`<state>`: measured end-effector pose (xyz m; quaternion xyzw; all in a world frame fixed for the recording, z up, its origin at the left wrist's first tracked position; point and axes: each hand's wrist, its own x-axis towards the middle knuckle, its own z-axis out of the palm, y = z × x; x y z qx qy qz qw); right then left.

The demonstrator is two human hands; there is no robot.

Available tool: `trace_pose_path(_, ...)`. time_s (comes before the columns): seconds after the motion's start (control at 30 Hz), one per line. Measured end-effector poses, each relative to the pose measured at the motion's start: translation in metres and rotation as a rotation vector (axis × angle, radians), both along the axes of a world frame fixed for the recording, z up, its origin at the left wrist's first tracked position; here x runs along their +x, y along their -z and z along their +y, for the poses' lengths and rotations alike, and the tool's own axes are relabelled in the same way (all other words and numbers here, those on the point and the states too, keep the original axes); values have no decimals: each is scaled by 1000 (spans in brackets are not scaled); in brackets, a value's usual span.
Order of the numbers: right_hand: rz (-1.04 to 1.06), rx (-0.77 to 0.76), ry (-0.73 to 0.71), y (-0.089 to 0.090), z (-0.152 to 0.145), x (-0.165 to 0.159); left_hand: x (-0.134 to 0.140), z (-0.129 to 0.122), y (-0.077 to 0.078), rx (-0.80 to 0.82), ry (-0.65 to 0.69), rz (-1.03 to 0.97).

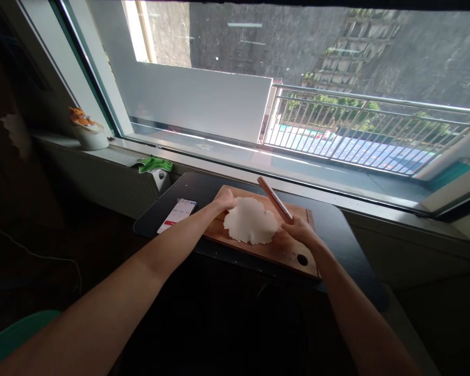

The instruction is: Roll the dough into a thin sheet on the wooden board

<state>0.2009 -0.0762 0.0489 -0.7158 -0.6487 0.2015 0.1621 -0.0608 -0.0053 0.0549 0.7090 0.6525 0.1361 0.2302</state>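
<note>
indoors, a dark table (339, 235) with rounded corners stands against a wide window (219, 47), beyond which a metal railing (360, 130) runs. left of the table, a white radiator (102, 180) carries a green cloth (155, 164) at its near end and a pale pot (91, 137) topped by an orange figure (80, 117) further along. a wooden board (282, 253) lies on the table, its round hole close to the near right corner. the dough sheet (251, 220), ragged at its rim, is spread over the middle of the board. a lit phone (177, 215) rests by the table's left edge, its small print too blurred to read.

the right hand (301, 231) is closed around the near end of a rolling pin (274, 200), which slants toward the board's far edge; whether it touches the board is unclear. the left hand (224, 199) is at the dough's far left edge; its fingers are partly hidden, so i cannot tell whether they pinch. darkness swallows the floor, and a green curved object (19, 331) is cut off at lower left.
</note>
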Motion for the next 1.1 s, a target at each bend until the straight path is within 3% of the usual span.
trace_pose_path(0.2, -178, 2, -60, -6, -14, 17, -33, -39, 23, -101, -30, -111)
trace_pose_path(0.33, -328, 25, -156, 1, -34, 24, -48, -31, 8, 23, 13, 128)
trace_pose_path(0.43, -386, 14, -258, 3, -36, 23, -29, -13, -12, 245, -10, 179)
trace_pose_path(0.5, -388, 41, -286, 4, -27, 18, -2, -6, -15, 399, 102, 180)
trace_pose_path(0.6, -382, 227, -177, 13, -13, 5, 37, -7, 1, 410, 329, 201)
trace_pose_path(0.7, -429, 428, -65, 33, -15, -8, 51, -20, 30, 315, 431, 268)
trace_pose_path(0.77, -482, 505, -119, 47, -22, -14, 47, -24, 44, 297, 507, 292)
trace_pose_path(0.83, -524, 545, -191, 53, -23, -15, 43, -18, 47, 315, 579, 283)
trace_pose_path(0.9, -537, 527, -180, 50, -8, -13, 47, 1, 41, 321, 575, 271)
trace_pose_path(1.03, -479, 345, -24, 31, 42, -6, 72, 47, 25, 228, 412, 280)
trace_pose_path(1.1, -430, 215, -5, 27, 48, -5, 75, 51, 25, 168, 393, 284)
